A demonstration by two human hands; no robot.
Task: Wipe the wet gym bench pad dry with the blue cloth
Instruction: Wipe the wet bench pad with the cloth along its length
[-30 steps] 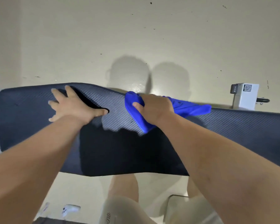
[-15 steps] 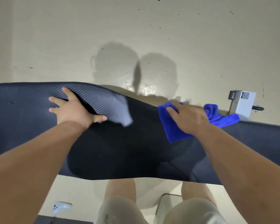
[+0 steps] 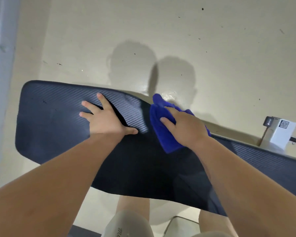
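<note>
The left hand (image 3: 106,121) lies flat, fingers spread, on the long dark-blue ribbed gym bench pad (image 3: 50,130). Just beside its thumb, the right hand (image 3: 184,130) presses with straight fingers on the bunched bright blue cloth (image 3: 163,139), which lies under its palm near the pad's far edge.

Glossy beige floor (image 3: 212,48) — white box (image 3: 283,132) at right.
</note>
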